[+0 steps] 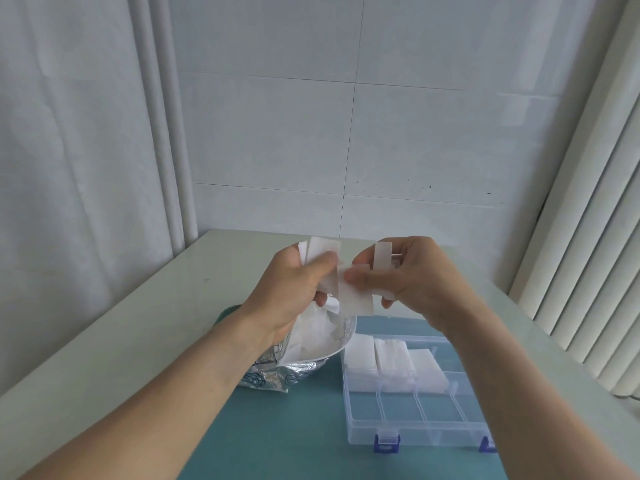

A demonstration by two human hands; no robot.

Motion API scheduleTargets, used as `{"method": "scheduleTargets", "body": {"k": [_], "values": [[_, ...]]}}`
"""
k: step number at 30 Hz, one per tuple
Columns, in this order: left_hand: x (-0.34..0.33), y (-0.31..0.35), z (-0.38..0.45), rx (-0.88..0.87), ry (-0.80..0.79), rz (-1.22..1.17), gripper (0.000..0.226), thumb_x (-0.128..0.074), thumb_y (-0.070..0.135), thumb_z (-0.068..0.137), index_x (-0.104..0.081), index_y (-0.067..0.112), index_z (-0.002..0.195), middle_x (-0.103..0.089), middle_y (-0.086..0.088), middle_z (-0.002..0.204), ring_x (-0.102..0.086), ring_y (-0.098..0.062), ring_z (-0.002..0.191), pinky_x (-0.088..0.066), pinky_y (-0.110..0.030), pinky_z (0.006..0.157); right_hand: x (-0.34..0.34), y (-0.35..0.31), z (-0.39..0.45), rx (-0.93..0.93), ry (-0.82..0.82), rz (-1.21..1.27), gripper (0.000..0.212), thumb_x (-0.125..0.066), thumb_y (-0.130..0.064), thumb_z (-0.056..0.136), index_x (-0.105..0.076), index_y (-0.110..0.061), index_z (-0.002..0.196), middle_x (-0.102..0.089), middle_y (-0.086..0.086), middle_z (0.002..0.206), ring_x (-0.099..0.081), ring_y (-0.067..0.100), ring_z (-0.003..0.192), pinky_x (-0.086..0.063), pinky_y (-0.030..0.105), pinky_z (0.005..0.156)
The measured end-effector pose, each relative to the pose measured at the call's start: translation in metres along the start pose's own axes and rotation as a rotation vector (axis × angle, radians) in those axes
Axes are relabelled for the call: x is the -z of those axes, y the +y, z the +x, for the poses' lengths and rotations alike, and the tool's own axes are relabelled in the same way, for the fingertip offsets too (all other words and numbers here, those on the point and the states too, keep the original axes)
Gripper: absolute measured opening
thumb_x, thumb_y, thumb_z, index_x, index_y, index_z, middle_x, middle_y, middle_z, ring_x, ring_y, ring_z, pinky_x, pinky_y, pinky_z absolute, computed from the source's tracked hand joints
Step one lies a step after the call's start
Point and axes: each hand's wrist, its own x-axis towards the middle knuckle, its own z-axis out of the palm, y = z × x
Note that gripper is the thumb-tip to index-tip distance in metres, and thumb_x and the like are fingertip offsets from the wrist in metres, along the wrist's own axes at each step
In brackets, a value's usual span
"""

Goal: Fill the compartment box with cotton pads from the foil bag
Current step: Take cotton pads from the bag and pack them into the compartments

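Both hands were closed on cotton pads above the table. The left hand (294, 282) clamped a loose bunch of cotton pads (320, 252) between thumb and curled fingers, their top edges fanning above the knuckles. The right hand (412, 271) pinched a separate pad (356, 299) at its upper edge with thumb and forefinger, while a further pad (382, 256) stood upright between its fingers. The two hands were near each other, and the pads between them overlapped; whether they touched could not be determined.

The pads appeared light, thin and soft, with no stiffness of their own. They should be taken by an edge or as a squared stack; a hard squeeze would probably crumple them, and single pads may cling together.

The upright pad had its long axis vertical. The pinched pad hung face toward the camera, long axis roughly vertical, slightly tilted.

The foil bag (277, 375) lay open on the teal mat (294, 438), directly below the left hand, with more pads visible inside. The clear compartment box (415, 424) sat just right of the bag. Its far row held stacked pads (388, 362); the near row of compartments looked unfilled.
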Motion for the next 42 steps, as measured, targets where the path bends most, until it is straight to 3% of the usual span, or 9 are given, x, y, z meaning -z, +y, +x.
{"method": "scheduleTargets", "body": {"k": [3,7,15,20,25,29,34,37,42], "values": [[0.000,0.004,-0.001,0.050,0.004,-0.116,0.024,-0.054,0.021,0.101,-0.067,0.003,0.092,-0.064,-0.009,0.073,-0.055,-0.021,0.067,-0.039,-0.031,0.057,-0.002,0.004,0.004,-0.003,0.103,0.120,0.014,-0.085,-0.012,0.076,-0.072,-0.007,0.074,-0.068,0.000,0.061,-0.056,0.010,0.049,-0.045,0.022,0.047],[-0.001,0.006,0.000,0.071,-0.064,-0.217,0.037,-0.052,0.032,0.101,-0.067,0.000,0.111,-0.068,-0.013,0.093,-0.062,-0.021,0.080,-0.045,-0.029,0.062,-0.017,0.007,0.004,-0.062,0.118,0.339,0.014,-0.082,-0.014,0.080,-0.070,-0.007,0.078,-0.067,0.002,0.065,-0.061,0.013,0.055,-0.044,0.023,0.047],[0.004,0.003,0.000,-0.005,0.135,-0.008,0.019,-0.050,0.015,0.102,-0.067,0.008,0.098,-0.073,-0.010,0.088,-0.067,-0.029,0.080,-0.054,-0.035,0.063,-0.014,0.007,0.004,0.017,0.092,0.186,0.007,-0.085,-0.018,0.076,-0.081,-0.012,0.078,-0.072,0.008,0.066,-0.054,0.013,0.053,-0.044,0.022,0.052],[0.002,0.012,-0.005,0.062,-0.124,-0.108,0.026,-0.045,0.004,0.099,-0.067,-0.001,0.112,-0.072,-0.023,0.100,-0.068,-0.032,0.082,-0.052,-0.034,0.055,-0.004,0.003,0.004,0.104,0.040,0.225,0.005,-0.081,-0.016,0.080,-0.079,-0.012,0.077,-0.068,0.009,0.064,-0.050,0.012,0.050,-0.040,0.024,0.052],[0.001,0.015,-0.010,0.175,-0.459,-0.221,0.059,-0.028,0.043,0.104,-0.060,-0.002,0.125,-0.061,-0.024,0.096,-0.062,-0.036,0.083,-0.053,-0.039,0.065,-0.008,0.007,0.001,0.142,0.098,0.180,0.008,-0.081,-0.016,0.080,-0.079,-0.008,0.080,-0.064,-0.004,0.053,-0.052,0.006,0.046,-0.041,0.018,0.050],[-0.004,0.017,-0.015,0.130,-0.472,-0.133,0.041,-0.044,0.026,0.103,-0.060,-0.009,0.117,-0.059,-0.022,0.091,-0.066,-0.039,0.081,-0.056,-0.035,0.060,-0.019,0.012,0.005,0.159,0.219,-0.024,0.010,-0.083,-0.025,0.078,-0.078,-0.016,0.076,-0.063,-0.011,0.049,-0.052,0.002,0.043,-0.039,0.014,0.045],[-0.004,0.015,-0.014,0.152,-0.335,-0.147,0.033,-0.053,0.030,0.099,-0.066,0.002,0.109,-0.059,-0.009,0.075,-0.066,-0.029,0.062,-0.050,-0.025,0.042,-0.015,0.015,0.011,0.052,0.167,0.173,0.047,-0.071,-0.053,0.084,-0.067,-0.006,0.080,-0.052,-0.007,0.048,-0.044,0.014,0.046,-0.036,0.025,0.047],[-0.004,0.011,-0.011,0.130,-0.259,-0.113,0.026,-0.054,0.020,0.100,-0.065,0.001,0.113,-0.053,-0.006,0.072,-0.059,-0.023,0.060,-0.044,-0.025,0.041,-0.008,0.013,0.011,-0.059,0.109,0.258,0.076,-0.053,-0.070,0.080,-0.059,0.006,0.089,-0.037,-0.004,0.052,-0.026,0.017,0.052,-0.021,0.029,0.047],[-0.005,0.011,-0.009,0.216,-0.251,-0.245,0.018,-0.047,0.007,0.101,-0.062,-0.001,0.105,-0.060,-0.012,0.076,-0.063,-0.027,0.063,-0.051,-0.030,0.050,-0.004,0.006,0.005,-0.042,-0.059,0.137,0.081,-0.034,-0.079,0.081,-0.046,0.001,0.072,-0.019,0.013,0.066,-0.012,0.021,0.058,-0.011,0.032,0.051]]}}
